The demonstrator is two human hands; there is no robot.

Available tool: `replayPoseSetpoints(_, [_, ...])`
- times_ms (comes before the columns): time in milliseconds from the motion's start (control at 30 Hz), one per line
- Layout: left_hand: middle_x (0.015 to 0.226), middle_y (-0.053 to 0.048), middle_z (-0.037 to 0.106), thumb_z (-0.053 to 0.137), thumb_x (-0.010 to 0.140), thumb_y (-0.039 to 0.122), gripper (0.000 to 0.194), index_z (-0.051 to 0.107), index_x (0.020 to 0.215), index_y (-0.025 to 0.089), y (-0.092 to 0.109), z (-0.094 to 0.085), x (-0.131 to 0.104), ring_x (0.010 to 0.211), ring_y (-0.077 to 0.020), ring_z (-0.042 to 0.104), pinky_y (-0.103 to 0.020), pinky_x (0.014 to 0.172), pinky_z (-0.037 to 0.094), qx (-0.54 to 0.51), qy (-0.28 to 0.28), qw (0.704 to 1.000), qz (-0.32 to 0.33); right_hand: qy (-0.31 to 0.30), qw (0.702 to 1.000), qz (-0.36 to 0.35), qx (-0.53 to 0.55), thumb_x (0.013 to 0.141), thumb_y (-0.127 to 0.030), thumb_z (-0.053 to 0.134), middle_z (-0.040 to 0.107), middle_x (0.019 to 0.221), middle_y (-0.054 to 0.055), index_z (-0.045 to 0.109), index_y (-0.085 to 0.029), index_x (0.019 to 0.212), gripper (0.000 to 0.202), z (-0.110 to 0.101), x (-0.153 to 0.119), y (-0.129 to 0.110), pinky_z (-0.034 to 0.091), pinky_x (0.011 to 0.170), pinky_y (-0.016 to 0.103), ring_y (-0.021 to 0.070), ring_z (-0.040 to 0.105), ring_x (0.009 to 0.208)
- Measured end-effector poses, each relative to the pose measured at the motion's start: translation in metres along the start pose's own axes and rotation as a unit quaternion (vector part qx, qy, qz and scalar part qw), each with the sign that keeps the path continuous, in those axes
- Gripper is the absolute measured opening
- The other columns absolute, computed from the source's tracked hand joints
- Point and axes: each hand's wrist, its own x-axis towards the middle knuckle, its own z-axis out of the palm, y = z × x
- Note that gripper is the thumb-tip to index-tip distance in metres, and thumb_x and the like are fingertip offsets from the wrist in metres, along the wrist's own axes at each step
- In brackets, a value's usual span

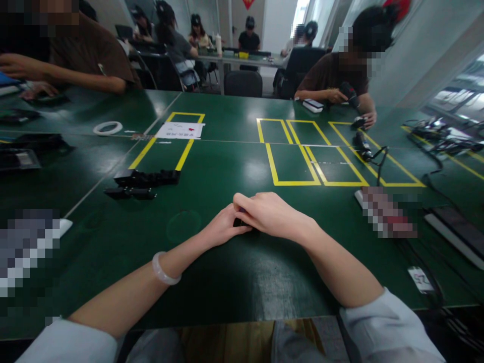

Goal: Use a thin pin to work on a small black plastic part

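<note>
My left hand (224,225) and my right hand (273,213) meet over the green table, in front of my body. Between their closed fingers a small black part (238,222) shows, mostly covered, so its kind cannot be made out. The right hand lies over the left fingertips, thumb and fingers bent inward. A pale bracelet (166,269) circles my left wrist. Left of the hands, several black plastic pieces (147,178) lie in a row, with more black pieces (130,193) just in front of them.
Yellow tape outlines (297,183) mark the table (227,166). A paper sheet (180,130) and a white ring (108,128) lie at the left. Across, a person holds a power screwdriver (350,94). A corded black tool (363,147), cables (446,136) and a blurred-out device (387,212) are at right.
</note>
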Motion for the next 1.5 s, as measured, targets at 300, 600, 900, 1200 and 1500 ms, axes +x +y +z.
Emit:
replayPoseSetpoints(300, [0.113, -0.008, 0.065, 0.065, 0.084, 0.039, 0.03, 0.063, 0.105, 0.017, 0.0014, 0.0032, -0.0011, 0.113, -0.0283, 0.057, -0.041, 0.095, 0.046, 0.006, 0.029, 1.0, -0.01, 0.014, 1.0, -0.013, -0.005, 0.097, -0.029, 0.033, 0.066, 0.082, 0.001, 0.048, -0.019, 0.097, 0.017, -0.0016, -0.0009, -0.0002, 0.02, 0.056, 0.027, 0.012, 0.053, 0.062])
replayPoseSetpoints(600, [0.11, -0.006, 0.066, 0.065, 0.084, 0.036, 0.024, 0.065, 0.1, 0.018, 0.0064, 0.0013, -0.0018, 0.111, -0.0274, 0.057, -0.041, 0.096, 0.046, 0.035, 0.016, 0.999, -0.016, 0.016, 0.999, 0.006, -0.034, 0.098, -0.036, 0.033, 0.064, 0.072, 0.001, 0.048, -0.02, 0.097, 0.022, 0.0016, 0.0005, 0.0016, 0.018, 0.054, 0.027, 0.0125, 0.052, 0.056])
replayPoseSetpoints(900, [0.108, -0.005, 0.065, 0.066, 0.084, 0.036, 0.023, 0.063, 0.101, 0.02, 0.0089, 0.0001, -0.0011, 0.11, -0.0264, 0.057, -0.041, 0.095, 0.047, 0.07, 0.018, 0.997, -0.01, 0.002, 0.999, 0.022, -0.023, 0.098, -0.038, 0.034, 0.064, 0.072, 0.001, 0.05, -0.019, 0.097, 0.025, 0.0002, 0.0001, 0.0037, 0.018, 0.054, 0.026, 0.0123, 0.052, 0.057])
replayPoseSetpoints(1200, [0.109, -0.007, 0.065, 0.063, 0.086, 0.042, 0.028, 0.063, 0.102, 0.018, 0.0055, 0.0009, -0.0022, 0.111, -0.0275, 0.057, -0.041, 0.095, 0.046, 0.08, 0.016, 0.997, -0.017, -0.002, 0.999, 0.011, 0.03, 0.098, -0.034, 0.034, 0.063, 0.075, 0.001, 0.049, -0.019, 0.099, 0.021, -0.0031, -0.0018, 0.0035, 0.022, 0.056, 0.025, 0.0119, 0.052, 0.061])
replayPoseSetpoints(1500, [0.109, -0.007, 0.064, 0.064, 0.085, 0.041, 0.028, 0.064, 0.101, 0.018, 0.0093, -0.0004, -0.002, 0.111, -0.029, 0.056, -0.043, 0.093, 0.047, 0.084, 0.023, 0.996, -0.022, 0.013, 0.999, 0.007, 0.036, 0.097, -0.034, 0.035, 0.063, 0.074, 0.001, 0.05, -0.019, 0.099, 0.021, -0.0018, -0.0012, 0.0037, 0.022, 0.056, 0.025, 0.0117, 0.051, 0.06])
